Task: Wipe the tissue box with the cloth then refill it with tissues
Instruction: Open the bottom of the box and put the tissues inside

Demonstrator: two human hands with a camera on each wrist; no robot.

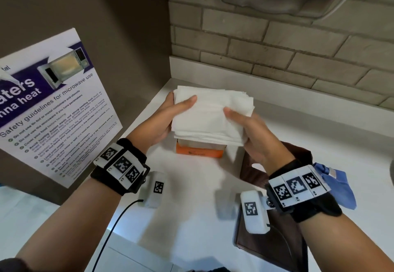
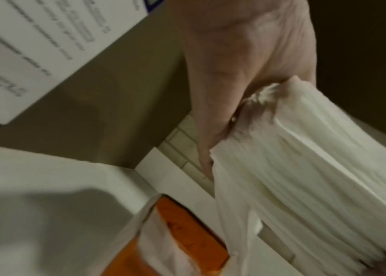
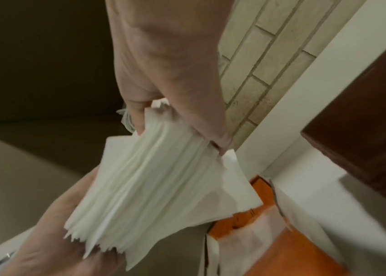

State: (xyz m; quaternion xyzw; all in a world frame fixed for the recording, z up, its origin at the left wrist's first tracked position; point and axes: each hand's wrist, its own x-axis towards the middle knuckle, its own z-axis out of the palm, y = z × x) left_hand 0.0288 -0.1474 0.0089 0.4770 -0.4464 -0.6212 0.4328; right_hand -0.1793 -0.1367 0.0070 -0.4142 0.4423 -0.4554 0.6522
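A thick stack of white tissues (image 1: 211, 118) is held between both hands just above an orange tissue pack (image 1: 198, 152) that stands on the white counter. My left hand (image 1: 170, 118) grips the stack's left edge, thumb on top and fingers hidden underneath. My right hand (image 1: 249, 131) grips the right edge the same way. The left wrist view shows the left hand (image 2: 234, 65) pinching the layered tissues (image 2: 305, 168) over the torn-open orange pack (image 2: 187, 233). The right wrist view shows the right hand (image 3: 163, 65) on the stack (image 3: 152, 186). The brown tissue box (image 1: 275, 248) lies under my right wrist. The blue cloth (image 1: 339, 184) lies to its right.
A microwave safety poster (image 1: 49, 109) leans on the brown side wall at the left. A brick wall (image 1: 277, 43) with a white ledge runs behind the counter (image 1: 191, 197). A black cable (image 1: 115, 222) trails from my left wrist over the counter's front.
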